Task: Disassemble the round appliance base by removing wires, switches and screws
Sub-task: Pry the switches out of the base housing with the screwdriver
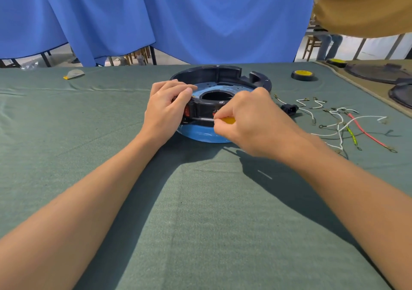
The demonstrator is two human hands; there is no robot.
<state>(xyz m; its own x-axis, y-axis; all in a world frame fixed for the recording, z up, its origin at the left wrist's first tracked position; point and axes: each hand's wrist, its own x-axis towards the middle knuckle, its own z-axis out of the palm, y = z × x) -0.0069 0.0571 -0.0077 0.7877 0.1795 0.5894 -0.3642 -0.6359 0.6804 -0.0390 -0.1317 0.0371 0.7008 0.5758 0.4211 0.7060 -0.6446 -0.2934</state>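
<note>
The round appliance base (220, 102) sits on the green desk (200, 223). The left grip (166, 109) curls round the base's near-left rim, beside a red switch (186, 111). The right grip (249, 120) pinches a yellow-handled screwdriver (227, 119), whose shaft lies along the base's front wall. Loose wires (341, 122) lie right of the base.

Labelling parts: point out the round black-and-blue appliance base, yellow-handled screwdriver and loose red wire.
round black-and-blue appliance base (227, 72): head view, far rim.
yellow-handled screwdriver (201, 119): head view, metal shaft.
loose red wire (365, 133): head view, mid-length.
</note>
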